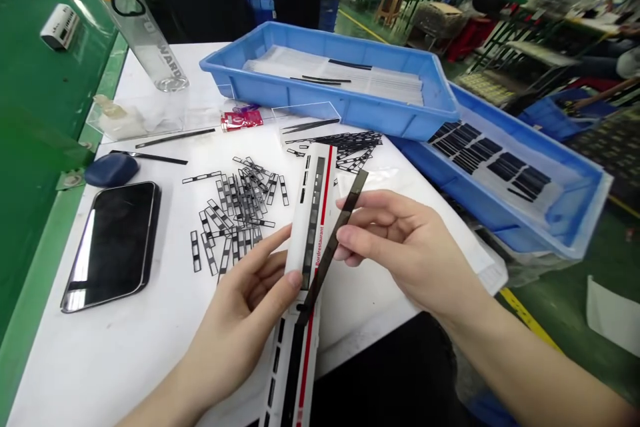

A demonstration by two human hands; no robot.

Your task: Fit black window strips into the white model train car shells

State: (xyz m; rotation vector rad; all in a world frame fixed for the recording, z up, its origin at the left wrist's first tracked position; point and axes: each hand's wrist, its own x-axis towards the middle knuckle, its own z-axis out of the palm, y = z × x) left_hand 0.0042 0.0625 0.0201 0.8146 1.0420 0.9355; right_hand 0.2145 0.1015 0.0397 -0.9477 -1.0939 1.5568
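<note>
Closest to the lens, bottom centre, runs the near end of a long white shell point(300, 233) with a red stripe, climbing to mid-frame. Sweeping from the left, a phone point(113, 247) lies on the table point(100, 360), and right of it loose black window frames point(245, 199) sprawl in a heap. Next, the left hand point(250, 307): thumb over the shell, other fingers bent round its side, a hold that should stop any twist if it doesn't squeeze too hard. Just right of centre, the tricky piece, a slim dark strip point(330, 250) slanting across the shell, its low end by that thumb; touching or not, I cannot tell. And the right hand point(400, 233) pinches the strip between thumb and index finger, near its top. Light touch wanted, I'd say: grip the edges, turn it parallel with the shell, support the low end, since something so thin could bow. Far right, black pieces point(506, 167) lie grouped in a blue tray point(585, 207).
</note>
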